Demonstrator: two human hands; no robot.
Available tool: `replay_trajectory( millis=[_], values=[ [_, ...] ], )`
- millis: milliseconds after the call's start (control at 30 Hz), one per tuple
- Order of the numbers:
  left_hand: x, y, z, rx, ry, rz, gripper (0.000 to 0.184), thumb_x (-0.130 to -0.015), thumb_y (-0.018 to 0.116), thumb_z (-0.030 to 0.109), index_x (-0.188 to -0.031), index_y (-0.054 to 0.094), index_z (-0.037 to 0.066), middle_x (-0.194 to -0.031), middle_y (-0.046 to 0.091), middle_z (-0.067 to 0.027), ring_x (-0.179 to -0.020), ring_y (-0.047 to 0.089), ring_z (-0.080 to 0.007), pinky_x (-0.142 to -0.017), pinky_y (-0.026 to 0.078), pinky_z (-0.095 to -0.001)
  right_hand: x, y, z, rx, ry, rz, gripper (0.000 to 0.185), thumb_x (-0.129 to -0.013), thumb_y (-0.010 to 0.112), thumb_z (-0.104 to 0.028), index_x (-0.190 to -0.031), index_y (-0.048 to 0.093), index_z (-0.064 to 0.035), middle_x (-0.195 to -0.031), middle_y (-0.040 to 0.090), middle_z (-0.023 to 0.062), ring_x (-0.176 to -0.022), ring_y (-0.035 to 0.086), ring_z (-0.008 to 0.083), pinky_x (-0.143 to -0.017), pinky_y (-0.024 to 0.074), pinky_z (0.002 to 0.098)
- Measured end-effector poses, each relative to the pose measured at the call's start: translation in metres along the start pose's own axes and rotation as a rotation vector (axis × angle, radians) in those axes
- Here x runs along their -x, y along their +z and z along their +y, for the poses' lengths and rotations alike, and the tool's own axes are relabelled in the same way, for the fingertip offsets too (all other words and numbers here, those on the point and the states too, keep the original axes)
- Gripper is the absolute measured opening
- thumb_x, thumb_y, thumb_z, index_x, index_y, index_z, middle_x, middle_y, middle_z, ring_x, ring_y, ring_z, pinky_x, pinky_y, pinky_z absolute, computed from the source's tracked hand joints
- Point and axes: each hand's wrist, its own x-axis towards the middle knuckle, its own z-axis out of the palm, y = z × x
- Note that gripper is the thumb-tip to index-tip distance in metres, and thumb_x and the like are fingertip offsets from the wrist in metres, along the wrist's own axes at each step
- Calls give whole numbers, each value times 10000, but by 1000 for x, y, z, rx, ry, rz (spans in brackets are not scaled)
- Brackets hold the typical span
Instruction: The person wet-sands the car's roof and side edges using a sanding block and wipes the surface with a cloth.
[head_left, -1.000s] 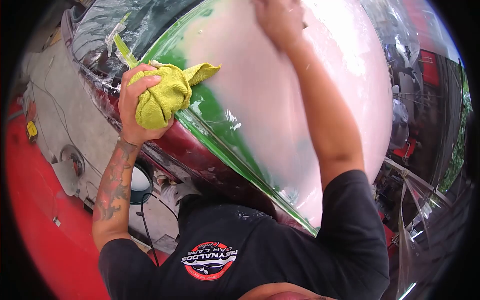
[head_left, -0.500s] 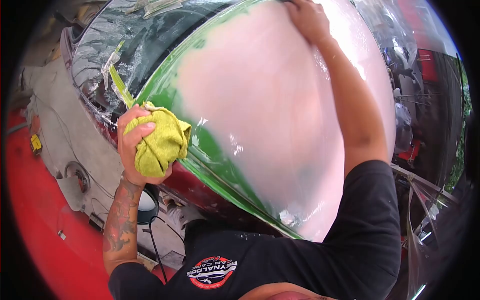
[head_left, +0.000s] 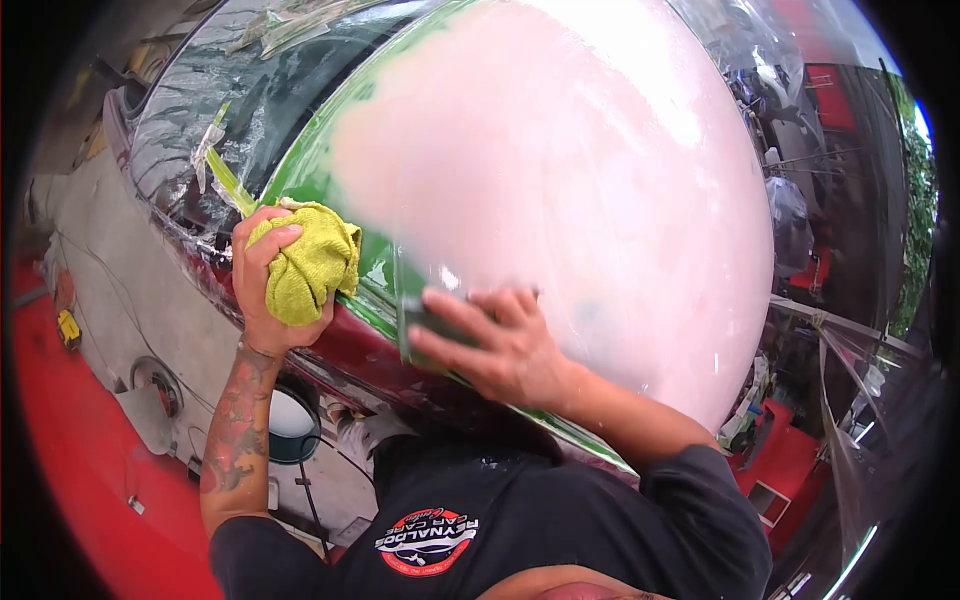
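Note:
My left hand [head_left: 272, 285] grips a bunched yellow-green cloth [head_left: 312, 262] by the edge of a wet car roof [head_left: 560, 160]. The roof is pale pink over most of its surface, with a green border [head_left: 312, 150]. Near the close edge of the panel, my right hand [head_left: 505, 345] lies palm down with its fingers apart and slightly blurred. Under those fingers is a dark flat piece [head_left: 425, 318] that looks like sandpaper; the hand covers much of it.
Wet dark glass [head_left: 270, 75] with loose tape strips [head_left: 228, 175] adjoins the roof at upper left. Below the dark red car side stands a bucket [head_left: 292, 415]. Cords run over the grey and red floor [head_left: 70, 430]. Plastic sheeting [head_left: 790, 225] hangs at right.
My right hand has swept from the far top of the roof down to the near edge, close to the left hand. The left hand still holds the cloth.

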Motion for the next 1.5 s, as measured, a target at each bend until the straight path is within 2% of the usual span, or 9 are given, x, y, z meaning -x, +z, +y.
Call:
replay_trajectory(
  millis=[267, 367, 533, 633, 733, 933, 1133, 1333, 1500],
  values=[
    [2, -5, -3, -18, -19, -74, 664, -641, 769, 141, -1252, 513, 102, -1204, 552, -209, -1112, 563, -415, -1041, 437, -575, -115, -9, 184, 141, -74, 176, 361, -848, 756, -304, -1205, 715, -274, -1183, 696, -1, -907, 597, 274, -840, 512, 391],
    [2, -7, -2, -44, -35, -101, 665, -653, 787, 216, -1246, 502, 116, -1201, 552, -216, -1110, 562, -415, -1060, 416, -605, -171, -34, 291, 160, 243, 101, 432, -971, 550, -300, -1339, 640, -93, -1343, 640, 181, -1258, 586, 363, -1097, 428, 450],
    [3, -7, -3, 6, -64, -109, 650, -672, 789, 265, -1236, 501, 119, -1197, 555, -222, -1113, 563, -413, -1060, 412, -616, -195, -28, 425, 267, 698, 210, 472, -1012, 487, -358, -1385, 593, -88, -1350, 633, 187, -1274, 569, 389, -1109, 420, 470],
    [1, -7, -2, -19, -18, -138, 640, -737, 735, 193, -1304, 458, 89, -1256, 514, -255, -1170, 529, -418, -1079, 402, -582, -172, -35, 359, 311, 614, 139, 477, -1007, 493, -350, -1403, 578, -98, -1372, 619, 188, -1277, 562, 410, -1110, 412, 489],
    [2, -7, -5, -17, -1, -131, 628, -752, 732, 177, -1311, 462, 81, -1264, 515, -244, -1184, 528, -419, -1073, 413, -560, -106, -26, 235, 230, 198, 249, 337, -877, 707, -207, -1212, 706, -235, -1179, 705, 37, -922, 600, 346, -866, 498, 441],
    [3, -1, -2, 22, -28, -54, 619, -688, 749, 176, -1254, 515, 87, -1217, 551, -214, -1138, 554, -413, -1059, 424, -564, 65, -33, 16, 40, 168, 25, 455, -762, 811, -300, -1208, 717, -281, -1333, 641, 25, -959, 545, 211, -836, 444, 358],
    [4, -4, -3, -23, -32, -95, 632, -686, 740, 189, -1263, 497, 101, -1225, 546, -219, -1127, 551, -422, -1064, 409, -592, 2, -52, 145, 110, -101, 21, 482, -729, 790, -209, -1201, 721, -270, -1268, 672, 25, -840, 565, 214, -768, 506, 341],
    [3, -9, -2, -10, -37, -172, 630, -756, 718, 191, -1313, 444, 81, -1284, 495, -263, -1186, 513, -427, -1081, 390, -576, -112, -75, 410, 231, 538, 121, 479, -1002, 503, -372, -1395, 591, -115, -1363, 627, 180, -1275, 562, 403, -1111, 409, 482],
    [3, -8, -4, -2, -30, -163, 630, -758, 713, 192, -1319, 449, 81, -1278, 501, -267, -1178, 519, -429, -1086, 386, -577, -118, -55, 428, 433, 712, 207, 471, -1001, 495, -414, -1352, 636, -133, -1304, 668, 162, -1216, 613, 375, -1089, 434, 458]
  ],
)
